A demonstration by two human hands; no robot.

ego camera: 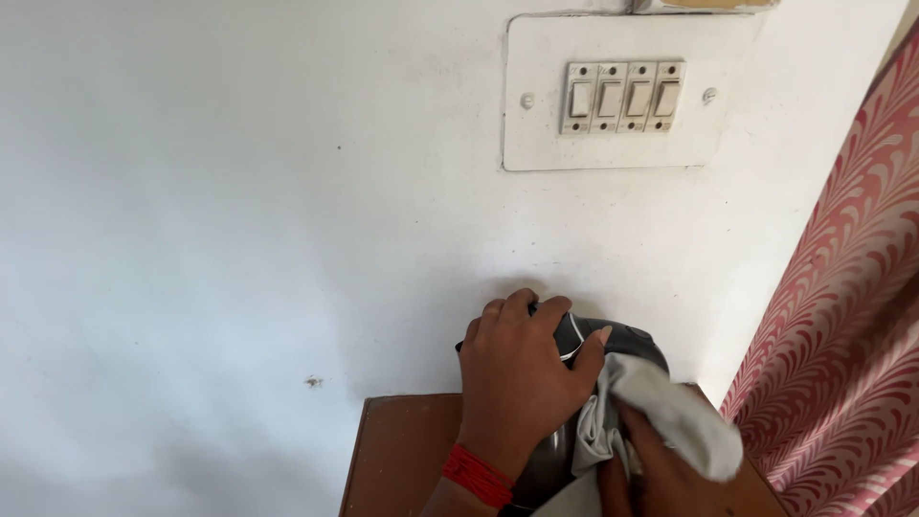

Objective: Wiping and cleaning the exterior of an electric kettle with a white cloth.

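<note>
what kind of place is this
Likely a room in a home: a painted wall with a switch plate, a red patterned curtain, and a small wooden table.

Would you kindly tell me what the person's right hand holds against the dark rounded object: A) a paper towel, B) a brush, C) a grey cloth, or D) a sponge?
C: the right hand grips a grey cloth pressed on the dark rounded object, which the left hand steadies.

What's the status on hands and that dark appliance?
Left hand clamped over dark rounded appliance. Right hand presses grey cloth against it. Wooden table beneath; nothing obstructing.
</note>
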